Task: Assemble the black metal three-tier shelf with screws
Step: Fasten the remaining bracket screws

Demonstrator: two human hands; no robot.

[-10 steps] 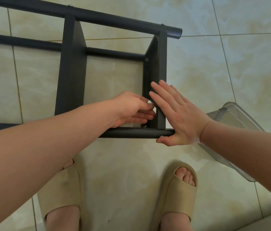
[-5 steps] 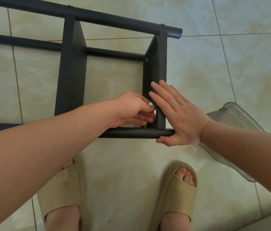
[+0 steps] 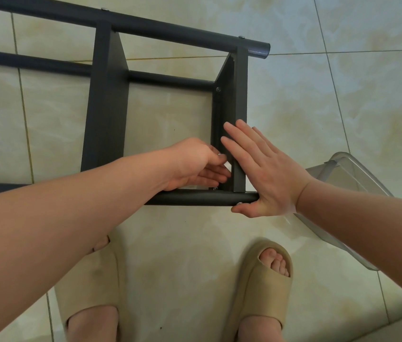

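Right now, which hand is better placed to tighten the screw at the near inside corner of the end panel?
Likely left. The left hand is curled right beside that screw inside the frame, while the right hand lies flat bracing the end panel.

Black metal shelf [image 3: 107,114] is tipped on its side, partly built, two tier panels bridging the tubes. Silver screw [image 3: 218,89] sits in the end panel's [image 3: 241,95] far corner.

Beige chunky open-toe slides [image 3: 261,280], both feet [image 3: 275,261].
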